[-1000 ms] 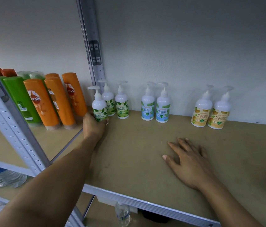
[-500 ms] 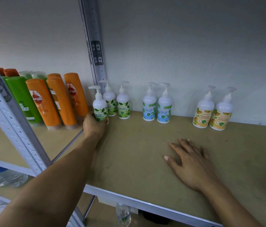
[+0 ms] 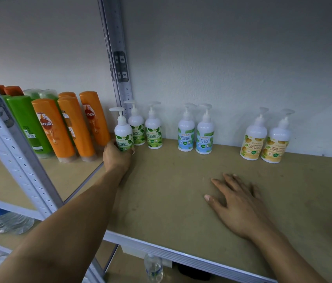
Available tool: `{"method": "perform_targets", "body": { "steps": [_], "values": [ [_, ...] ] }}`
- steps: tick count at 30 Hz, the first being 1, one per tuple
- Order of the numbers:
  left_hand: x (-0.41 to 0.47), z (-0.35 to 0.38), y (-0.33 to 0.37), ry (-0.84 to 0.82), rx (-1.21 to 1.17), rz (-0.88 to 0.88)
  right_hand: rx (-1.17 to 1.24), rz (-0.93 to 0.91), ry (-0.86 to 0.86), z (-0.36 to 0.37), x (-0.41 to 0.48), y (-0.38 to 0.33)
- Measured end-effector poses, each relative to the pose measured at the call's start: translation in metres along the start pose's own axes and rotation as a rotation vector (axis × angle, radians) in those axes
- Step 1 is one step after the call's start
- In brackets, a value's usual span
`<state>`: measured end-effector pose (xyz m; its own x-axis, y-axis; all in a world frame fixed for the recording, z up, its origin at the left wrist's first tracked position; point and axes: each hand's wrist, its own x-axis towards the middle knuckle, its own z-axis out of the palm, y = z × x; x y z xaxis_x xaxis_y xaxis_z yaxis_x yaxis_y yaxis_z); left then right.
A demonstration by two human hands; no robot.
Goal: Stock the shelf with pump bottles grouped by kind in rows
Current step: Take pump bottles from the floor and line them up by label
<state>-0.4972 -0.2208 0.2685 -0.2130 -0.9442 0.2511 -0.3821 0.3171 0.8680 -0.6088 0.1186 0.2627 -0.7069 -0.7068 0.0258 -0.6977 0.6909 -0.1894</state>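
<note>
Green-label pump bottle (image 3: 122,131) has barely shifted on the shelf (image 3: 161,190) at ten o'clock, just before its green pair (image 3: 154,131); left hand (image 3: 117,156) still grips it, right hand (image 3: 240,205) lies flat, so placement looks finished.

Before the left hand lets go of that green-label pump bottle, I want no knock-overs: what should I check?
1. Left hand grips the front green-label pump bottle: ok.
2. That bottle upright: ok.
3. Its base flat on the shelf board: cannot tell, hand hides it.
4. Same kind as the two green-label bottles behind it: ok.
5. Right hand flat on the board, apart from all bottles: ok.
</note>
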Motion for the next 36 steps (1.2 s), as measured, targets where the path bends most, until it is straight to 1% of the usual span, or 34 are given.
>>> {"method": "perform_targets", "body": {
  "steps": [10,14,18,22,24,26,29,33,36],
  "values": [
    [-0.001,-0.001,-0.001,-0.002,0.024,0.004,0.009,-0.01,0.013,0.003,0.001,0.002],
    [-0.015,-0.009,0.002,-0.034,0.093,0.025,0.034,-0.03,0.017,0.001,-0.006,0.003],
    [-0.049,-0.025,0.001,-0.166,0.261,0.064,0.074,-0.052,0.009,-0.003,-0.025,0.01],
    [-0.095,-0.04,0.001,-0.378,0.643,0.247,0.099,-0.064,-0.001,-0.014,-0.057,0.026],
    [-0.117,-0.046,0.001,-0.461,0.725,0.321,0.156,-0.044,0.008,-0.02,-0.077,0.039],
    [-0.139,-0.051,0.003,-0.531,0.767,0.36,0.23,-0.021,0.037,-0.029,-0.1,0.054],
    [-0.171,-0.054,0.013,-0.621,0.807,0.352,0.341,0.006,0.119,-0.039,-0.136,0.074],
    [-0.206,-0.054,0.024,-0.633,0.827,0.379,0.425,0.065,0.245,-0.044,-0.175,0.097],
    [-0.229,-0.054,0.026,-0.593,0.836,0.438,0.453,0.172,0.376,-0.044,-0.191,0.116]
  ]
}}
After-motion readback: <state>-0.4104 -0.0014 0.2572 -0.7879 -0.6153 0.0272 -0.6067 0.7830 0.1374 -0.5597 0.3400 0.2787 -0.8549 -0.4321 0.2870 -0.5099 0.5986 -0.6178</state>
